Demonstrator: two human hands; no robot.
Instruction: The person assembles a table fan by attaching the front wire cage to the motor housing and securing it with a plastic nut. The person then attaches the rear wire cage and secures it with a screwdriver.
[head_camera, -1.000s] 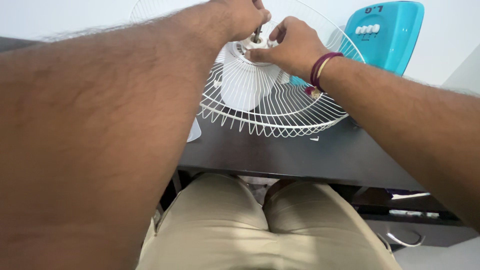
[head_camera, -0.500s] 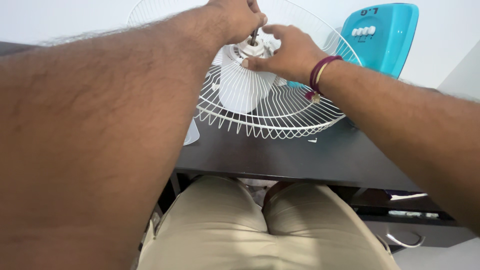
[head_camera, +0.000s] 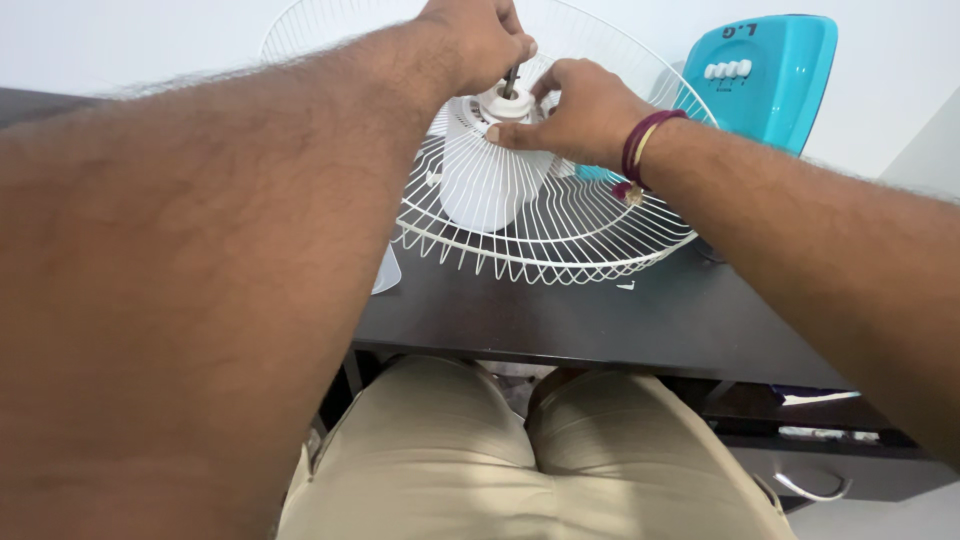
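A white wire fan guard lies tilted on a dark table, with the white motor housing poking through its middle. My left hand is closed around the metal motor shaft at the top of the housing. My right hand, with a maroon thread band at the wrist, pinches the white ring piece seated around the shaft's base. A white fan blade tip shows under my left forearm.
The turquoise fan base with white buttons stands at the back right against a white wall. My legs in beige trousers sit under the table edge. A lower shelf with a metal handle is at the bottom right.
My right hand's fingers spread briefly, then closed back onto the white ring at the shaft. My left hand stays on the shaft. The view shifted slightly.
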